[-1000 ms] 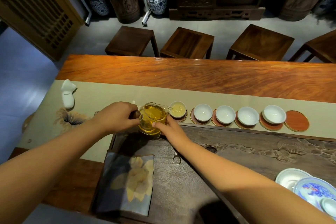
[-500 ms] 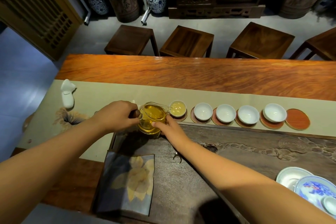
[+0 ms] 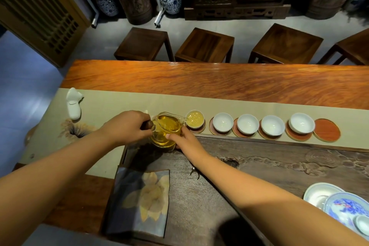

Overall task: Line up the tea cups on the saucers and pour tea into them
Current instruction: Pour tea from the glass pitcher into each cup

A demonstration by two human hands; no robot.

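Your left hand [image 3: 127, 126] has its grip curled round the handle of the clear glass pitcher of amber tea [image 3: 165, 130]; your right hand [image 3: 184, 139] steadies its side with straight fingers; spout at the filled small white cup [image 3: 195, 119].

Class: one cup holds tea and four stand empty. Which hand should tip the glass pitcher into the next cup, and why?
Probably the left hand: it already grips the glass pitcher by its handle, spout towards the empty cups. The right hand only steadies the side.

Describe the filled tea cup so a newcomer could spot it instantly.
On the beige runner crossing the wooden table, a row of white cups sits on round reddish saucers. The filled cup is the leftmost, beside the spout of the glass pitcher. It alone holds yellow tea; the other four look empty.
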